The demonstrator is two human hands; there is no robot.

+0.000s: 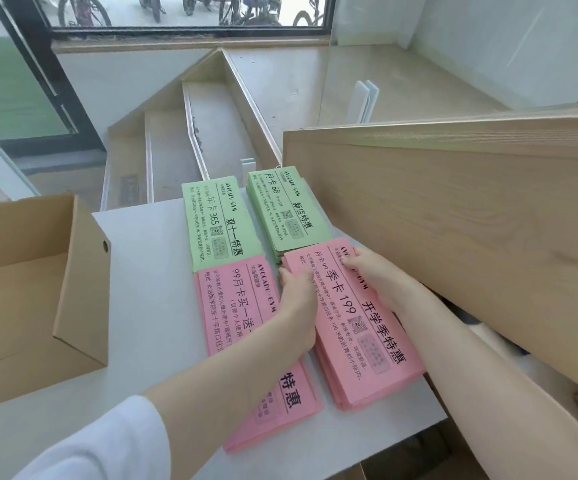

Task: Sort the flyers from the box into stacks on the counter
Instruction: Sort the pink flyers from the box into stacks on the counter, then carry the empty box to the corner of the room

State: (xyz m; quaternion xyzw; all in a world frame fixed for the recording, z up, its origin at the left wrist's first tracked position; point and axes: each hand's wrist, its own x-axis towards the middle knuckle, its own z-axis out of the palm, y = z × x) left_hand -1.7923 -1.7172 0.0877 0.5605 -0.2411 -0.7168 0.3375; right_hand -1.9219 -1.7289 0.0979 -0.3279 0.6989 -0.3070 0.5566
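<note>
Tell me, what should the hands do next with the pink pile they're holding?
Probably let go. The left hand and right hand pinch the far end of the right pink stack, which already lies squared on the counter. The box looks empty, so sorting seems done.

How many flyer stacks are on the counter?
4. Green stack far left, green stack far right, pink stack near left, pink stack near right, held by both hands. None seems hidden.
</note>
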